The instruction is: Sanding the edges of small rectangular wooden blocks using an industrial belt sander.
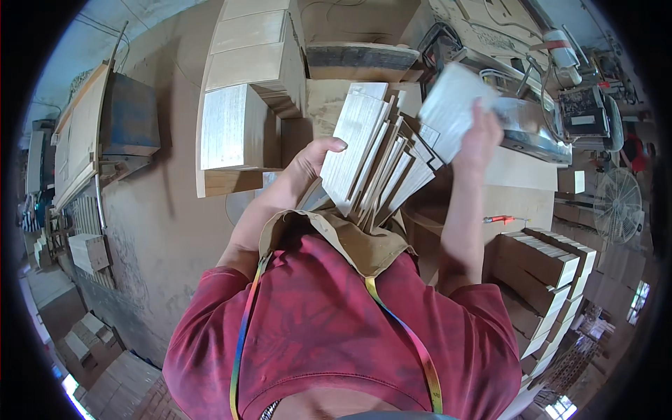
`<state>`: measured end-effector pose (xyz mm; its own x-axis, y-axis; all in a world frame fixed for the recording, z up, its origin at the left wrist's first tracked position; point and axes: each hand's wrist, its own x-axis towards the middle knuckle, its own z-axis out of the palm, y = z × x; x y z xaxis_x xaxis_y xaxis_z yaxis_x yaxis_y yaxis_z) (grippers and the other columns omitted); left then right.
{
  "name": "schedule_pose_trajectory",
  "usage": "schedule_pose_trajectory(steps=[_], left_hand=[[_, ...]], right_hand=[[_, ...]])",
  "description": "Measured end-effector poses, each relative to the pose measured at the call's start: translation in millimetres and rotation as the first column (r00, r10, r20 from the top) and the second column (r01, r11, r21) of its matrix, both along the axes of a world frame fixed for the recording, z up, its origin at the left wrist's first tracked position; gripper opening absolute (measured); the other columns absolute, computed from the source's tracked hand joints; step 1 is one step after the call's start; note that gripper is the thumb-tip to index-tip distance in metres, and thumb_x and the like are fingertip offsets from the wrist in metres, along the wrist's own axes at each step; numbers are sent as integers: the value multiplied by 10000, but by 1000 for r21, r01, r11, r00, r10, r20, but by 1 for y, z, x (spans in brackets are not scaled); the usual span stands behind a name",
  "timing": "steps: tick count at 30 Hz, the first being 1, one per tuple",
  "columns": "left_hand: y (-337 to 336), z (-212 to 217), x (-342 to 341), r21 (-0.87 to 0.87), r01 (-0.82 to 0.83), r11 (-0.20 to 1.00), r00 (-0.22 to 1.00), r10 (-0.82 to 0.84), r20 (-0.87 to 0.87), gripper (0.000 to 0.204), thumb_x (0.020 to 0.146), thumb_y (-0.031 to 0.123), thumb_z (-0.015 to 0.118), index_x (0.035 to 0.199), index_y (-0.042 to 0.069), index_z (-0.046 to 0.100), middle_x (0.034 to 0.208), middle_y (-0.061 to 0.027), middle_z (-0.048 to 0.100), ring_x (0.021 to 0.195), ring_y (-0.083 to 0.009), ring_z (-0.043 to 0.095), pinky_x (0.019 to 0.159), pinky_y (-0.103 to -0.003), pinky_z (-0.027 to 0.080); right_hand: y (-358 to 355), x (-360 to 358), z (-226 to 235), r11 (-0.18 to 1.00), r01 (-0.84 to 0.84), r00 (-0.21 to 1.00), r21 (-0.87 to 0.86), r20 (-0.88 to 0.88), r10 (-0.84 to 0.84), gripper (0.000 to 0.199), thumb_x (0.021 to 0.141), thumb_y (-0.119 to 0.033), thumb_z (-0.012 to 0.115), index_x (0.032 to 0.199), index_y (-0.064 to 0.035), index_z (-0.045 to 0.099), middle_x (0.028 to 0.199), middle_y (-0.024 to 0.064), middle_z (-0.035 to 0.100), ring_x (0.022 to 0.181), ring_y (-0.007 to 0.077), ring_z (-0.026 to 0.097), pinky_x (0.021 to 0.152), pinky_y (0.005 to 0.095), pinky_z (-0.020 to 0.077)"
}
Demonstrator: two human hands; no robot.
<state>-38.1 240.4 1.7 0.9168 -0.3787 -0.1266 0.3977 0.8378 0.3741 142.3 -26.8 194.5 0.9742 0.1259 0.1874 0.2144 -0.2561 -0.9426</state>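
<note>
Head view, left hand (308,164) gripping fanned boards (371,164), right hand (479,136) blurred

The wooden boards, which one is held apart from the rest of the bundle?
The single pale board raised in the right hand. The other boards stay fanned together against the left hand.

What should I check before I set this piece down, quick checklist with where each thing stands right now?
1. Left hand grip on the fanned bundle of wood pieces: ok, thumb over the top, bundle against the apron.
2. Right hand hold on the single piece: ok, raised, blurred.
3. Bundle alignment: not ok, pieces splay unevenly.
4. Machine running or stopped: cannot tell.
5. Landing spot near the machine: cannot tell, hidden by hand and piece.
6. Stacks at right: ok, orderly.
</note>
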Motion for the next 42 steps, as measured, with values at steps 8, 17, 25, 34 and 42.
schedule_pose_trajectory(steps=[8, 17, 25, 34, 42], left_hand=[[5, -16, -8, -62, -58, 996, 998, 59, 15, 755, 893, 286, 750, 1510, -99, 548, 1280, -306, 753, 979, -411, 807, 829, -535, 686], [10, 9, -14, 167, -106, 980, 984, 128, -122, 706, 926, 305, 743, 1486, -96, 584, 1281, -293, 759, 992, -390, 807, 848, -504, 677], [-12, 103, -29, 534, -124, 836, 963, 232, -139, 657, 931, 251, 764, 1454, -111, 602, 1271, -291, 759, 998, -370, 802, 859, -468, 667], [-57, 136, -8, 636, -27, 771, 989, 114, -96, 766, 828, 13, 894, 1511, -73, 557, 1334, -247, 739, 1160, -324, 757, 976, -382, 629], [-67, 131, -1, 570, -329, 753, 913, 409, -13, 879, 932, 53, 827, 1683, 31, 371, 1518, -246, 626, 1316, -324, 678, 1117, -428, 553]], right_hand=[[-57, 0, -56, 992, -110, 881, -64, -468, 67, 338, 1127, -311, 637, 983, -6, 652, 913, 34, 619, 808, 132, 518, 711, 286, 425], [9, -112, -96, 972, -227, 909, 58, -345, 232, 618, 1246, -415, 227, 1516, -27, 625, 1387, 196, 712, 1143, 234, 681, 1066, 380, 526], [6, -104, -122, 897, -309, 817, 315, -394, 420, 682, 1215, -518, 302, 1653, -7, 406, 1582, 215, 559, 1374, 289, 606, 1171, 432, 480], [-17, -136, -93, 701, -121, 690, 703, -448, 569, 637, 1201, -426, 390, 1622, 52, 409, 1545, 243, 567, 1348, 327, 611, 1154, 477, 495], [2, -139, -107, 705, -99, 717, 703, -441, 540, 777, 1135, -371, 560, 1711, 38, 236, 1572, 331, 511, 1421, 384, 557, 1243, 512, 401]])
